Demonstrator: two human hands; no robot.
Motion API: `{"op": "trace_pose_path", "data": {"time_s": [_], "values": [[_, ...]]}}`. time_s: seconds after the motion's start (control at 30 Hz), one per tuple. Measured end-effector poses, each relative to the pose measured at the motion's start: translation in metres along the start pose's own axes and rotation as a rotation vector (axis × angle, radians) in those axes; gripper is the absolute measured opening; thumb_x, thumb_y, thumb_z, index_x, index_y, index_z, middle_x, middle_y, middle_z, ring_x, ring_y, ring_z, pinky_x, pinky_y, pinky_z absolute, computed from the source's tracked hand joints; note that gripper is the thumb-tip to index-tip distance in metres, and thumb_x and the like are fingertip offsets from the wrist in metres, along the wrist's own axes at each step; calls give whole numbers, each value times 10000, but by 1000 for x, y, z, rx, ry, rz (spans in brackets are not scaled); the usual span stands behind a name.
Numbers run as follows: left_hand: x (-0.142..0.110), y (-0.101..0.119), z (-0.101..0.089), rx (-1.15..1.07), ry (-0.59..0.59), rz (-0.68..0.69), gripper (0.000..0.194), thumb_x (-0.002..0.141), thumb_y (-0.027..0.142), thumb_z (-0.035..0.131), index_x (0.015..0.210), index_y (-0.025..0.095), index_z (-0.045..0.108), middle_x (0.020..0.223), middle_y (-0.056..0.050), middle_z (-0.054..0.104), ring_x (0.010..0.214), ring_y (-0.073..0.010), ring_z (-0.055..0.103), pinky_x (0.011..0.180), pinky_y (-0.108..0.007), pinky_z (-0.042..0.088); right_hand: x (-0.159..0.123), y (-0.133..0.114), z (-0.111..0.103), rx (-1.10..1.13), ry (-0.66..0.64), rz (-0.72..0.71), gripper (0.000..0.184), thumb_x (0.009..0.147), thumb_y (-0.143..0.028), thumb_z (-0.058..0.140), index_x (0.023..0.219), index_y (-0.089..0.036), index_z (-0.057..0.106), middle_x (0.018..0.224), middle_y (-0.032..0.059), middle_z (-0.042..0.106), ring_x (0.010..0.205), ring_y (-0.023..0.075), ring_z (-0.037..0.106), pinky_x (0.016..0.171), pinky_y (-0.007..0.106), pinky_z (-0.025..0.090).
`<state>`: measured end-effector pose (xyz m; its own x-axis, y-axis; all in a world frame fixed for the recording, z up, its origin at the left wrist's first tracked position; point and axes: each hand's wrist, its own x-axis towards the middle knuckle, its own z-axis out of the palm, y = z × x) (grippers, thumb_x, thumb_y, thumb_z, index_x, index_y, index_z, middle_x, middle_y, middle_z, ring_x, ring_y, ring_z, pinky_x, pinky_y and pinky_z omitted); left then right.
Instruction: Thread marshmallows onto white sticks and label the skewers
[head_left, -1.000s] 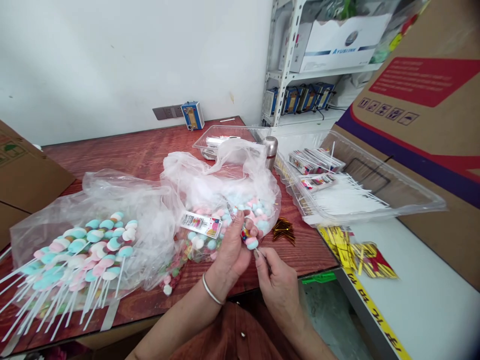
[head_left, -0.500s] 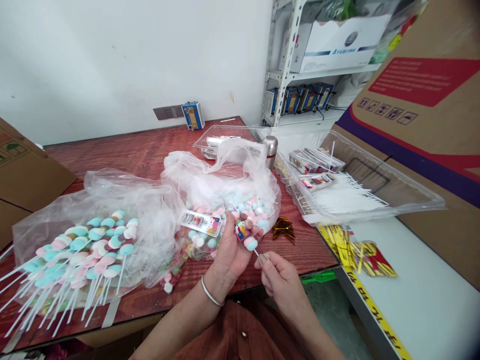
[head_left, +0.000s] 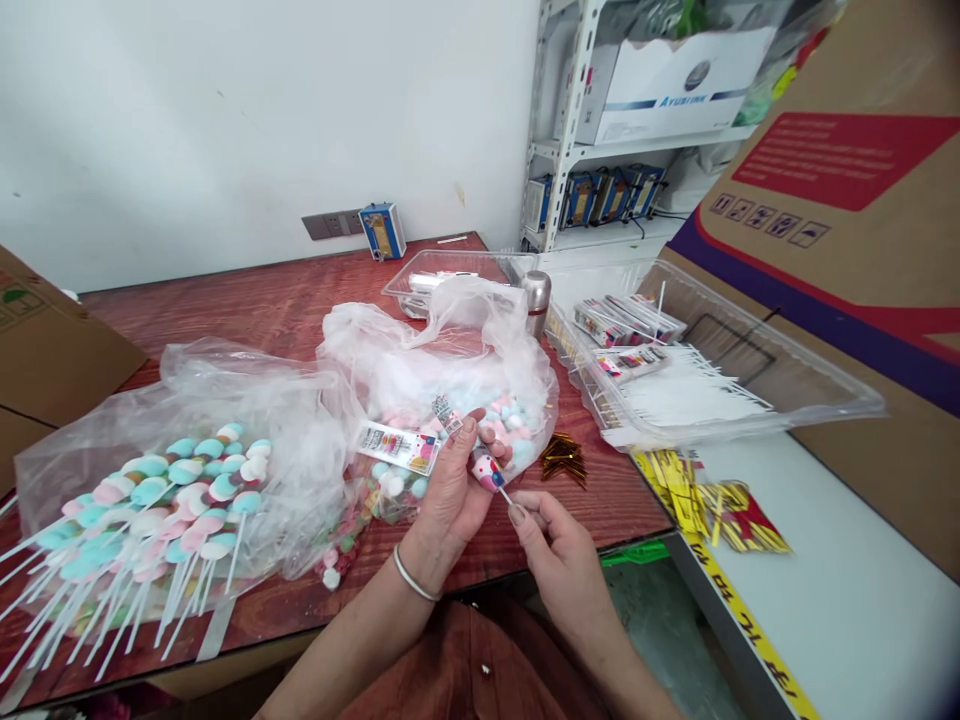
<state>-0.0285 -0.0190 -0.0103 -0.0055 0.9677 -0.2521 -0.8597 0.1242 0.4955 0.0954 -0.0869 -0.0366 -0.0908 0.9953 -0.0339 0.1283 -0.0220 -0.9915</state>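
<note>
Over the table's front edge, my left hand [head_left: 456, 490] is closed around a small printed plastic wrapper [head_left: 489, 470] with colourful dots. The wrapper covers the marshmallows on a stick, and its printed end sticks up past my thumb. My right hand [head_left: 559, 545] pinches the white stick [head_left: 512, 503], which comes out of the wrapper's lower end. Just left of my left hand, a stack of flat printed wrappers [head_left: 397, 446] lies on a clear bag of loose marshmallows [head_left: 510, 410].
Finished marshmallow sticks [head_left: 172, 500] lie on another clear bag at left. A clear tray [head_left: 817, 405] with white sticks and wrapper packs stands at right. Gold twist ties [head_left: 564, 460], yellow ties [head_left: 679, 490], a steel flask [head_left: 537, 300] and cardboard boxes [head_left: 825, 250] are around.
The blue and pink marshmallow end that showed below the wrapper is now covered by it. The wrapper's upper end stands out above my left thumb. Both hands stay close together.
</note>
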Motion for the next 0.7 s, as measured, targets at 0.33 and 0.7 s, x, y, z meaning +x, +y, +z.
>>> {"op": "trace_pose_path", "data": {"time_s": [0.33,0.7], "values": [[-28,-53,-4,245,48,-58,290,807,426,719,866,145,682,750,-27,664,735,-142,616,848,-293,492,10,12,11,-98,170,-98,356,962,-374,467,1204,-190,653,1200,117,699,1075,246,642,890,326,485],[-28,-49,-24,686,-63,64,385,880,436,609,1145,181,721,1208,-84,691,1183,-221,568,1120,-337,316,13,23,25,447,217,72,248,933,-468,559,954,-227,609,925,9,653,838,155,596,738,249,485]]}}
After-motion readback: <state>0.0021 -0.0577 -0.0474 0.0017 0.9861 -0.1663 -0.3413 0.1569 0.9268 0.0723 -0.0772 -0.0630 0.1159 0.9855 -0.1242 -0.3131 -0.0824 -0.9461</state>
